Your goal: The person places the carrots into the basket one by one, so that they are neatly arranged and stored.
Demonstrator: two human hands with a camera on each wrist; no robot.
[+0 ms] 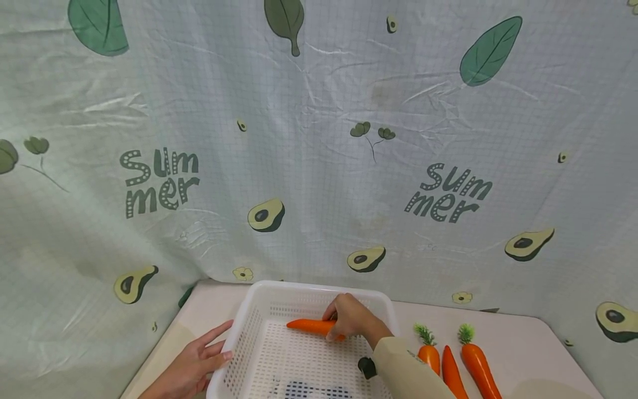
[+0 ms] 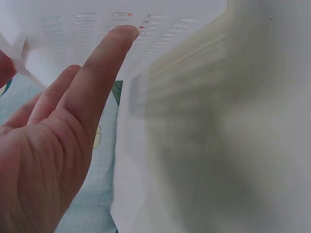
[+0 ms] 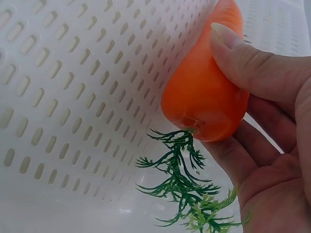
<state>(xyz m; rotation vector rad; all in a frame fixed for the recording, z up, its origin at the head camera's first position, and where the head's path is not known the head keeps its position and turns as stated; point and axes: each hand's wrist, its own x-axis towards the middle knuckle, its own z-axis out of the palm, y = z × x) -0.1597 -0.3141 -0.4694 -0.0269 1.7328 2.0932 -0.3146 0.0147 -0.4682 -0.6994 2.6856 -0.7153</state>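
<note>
My right hand [image 1: 351,317] grips an orange carrot [image 1: 310,326] inside a white perforated plastic basket [image 1: 264,354]. In the right wrist view, the thumb [image 3: 252,63] lies on one side of the carrot and the fingers curl on the other. Frilly green leaves [image 3: 182,170] hang from the carrot's thick end. My left hand [image 1: 196,363] is at the basket's left side, its fingers extended. The left wrist view has a straight finger [image 2: 104,63] touching the outer slotted wall [image 2: 87,29].
Right of the basket lie more carrots on the pale table: one with a leafy top [image 1: 428,354], one showing no leaves [image 1: 451,371], another leafy one [image 1: 478,366]. A printed curtain [image 1: 319,166] hangs behind the table. A black thing [image 1: 367,367] is by the right sleeve.
</note>
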